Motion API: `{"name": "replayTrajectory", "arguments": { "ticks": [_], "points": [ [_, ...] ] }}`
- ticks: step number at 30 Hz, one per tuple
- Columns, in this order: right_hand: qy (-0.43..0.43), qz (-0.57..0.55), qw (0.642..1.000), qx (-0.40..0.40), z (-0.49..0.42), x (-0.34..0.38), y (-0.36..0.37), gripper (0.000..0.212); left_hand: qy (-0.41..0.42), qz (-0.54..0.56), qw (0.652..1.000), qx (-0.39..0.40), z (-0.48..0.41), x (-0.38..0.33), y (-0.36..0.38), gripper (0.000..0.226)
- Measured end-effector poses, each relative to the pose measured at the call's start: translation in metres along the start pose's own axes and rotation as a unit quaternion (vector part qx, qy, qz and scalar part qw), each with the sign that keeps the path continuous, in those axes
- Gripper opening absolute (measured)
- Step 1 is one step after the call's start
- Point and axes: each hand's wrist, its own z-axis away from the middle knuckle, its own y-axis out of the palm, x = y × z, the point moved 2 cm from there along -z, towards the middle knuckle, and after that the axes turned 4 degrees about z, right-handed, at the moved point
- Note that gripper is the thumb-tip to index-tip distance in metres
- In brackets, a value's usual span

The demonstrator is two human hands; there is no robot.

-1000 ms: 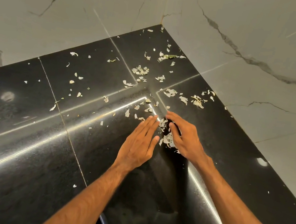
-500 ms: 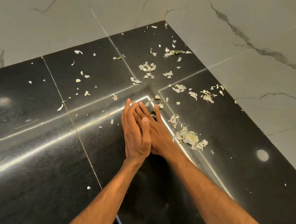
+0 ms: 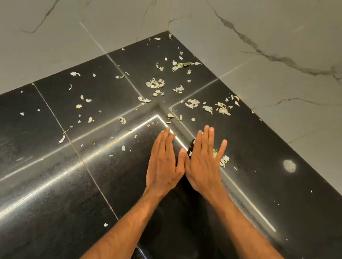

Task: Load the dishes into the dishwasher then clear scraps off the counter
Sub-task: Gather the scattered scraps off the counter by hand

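Scraps heaped beside my right hand; both hands flat, holding nothing. I'd rake the far ones in, left hand as wall.

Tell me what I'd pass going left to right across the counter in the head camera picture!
curled scrap → left hand → right hand → little scrap pile → pale round spot
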Motion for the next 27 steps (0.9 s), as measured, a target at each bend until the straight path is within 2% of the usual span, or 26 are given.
{"name": "replayTrajectory", "arguments": {
  "ticks": [5, 8, 11, 15, 17, 19, 22, 27],
  "points": [
    [-0.001, -0.054, 0.998, 0.046, -0.069, -0.002, -0.012, 0.073, -0.005, -0.011, 1.0, 0.013, 0.001, 0.0, 0.0, 0.057],
    [-0.021, -0.031, 0.996, 0.083, -0.084, 0.001, -0.002, 0.079, -0.002, -0.008, 1.0, 0.013, 0.0, 0.0, 0.0, 0.057],
    [0.001, 0.0, 0.997, 0.077, -0.057, 0.0, 0.004, 0.084, -0.004, -0.005, 1.0, 0.01, -0.001, 0.002, 0.001, 0.053],
    [0.033, 0.025, 0.997, 0.063, -0.009, -0.014, 0.002, 0.08, -0.009, -0.029, 0.999, 0.012, -0.002, 0.001, 0.004, 0.048],
    [0.045, -0.028, 0.998, 0.033, 0.004, -0.033, -0.007, 0.072, -0.003, -0.054, 0.998, 0.018, -0.003, 0.002, 0.005, 0.047],
    [0.067, -0.132, 0.989, -0.001, 0.015, -0.058, -0.015, 0.069, 0.009, -0.066, 0.997, 0.029, -0.003, 0.0, 0.005, 0.047],
    [0.116, -0.239, 0.964, 0.001, 0.036, -0.087, -0.007, 0.079, 0.037, -0.066, 0.996, 0.041, -0.003, -0.004, 0.004, 0.046],
    [0.104, -0.165, 0.98, 0.048, 0.044, -0.08, 0.021, 0.095, 0.036, -0.03, 0.998, 0.042, -0.003, -0.004, 0.004, 0.044]
  ]
}}
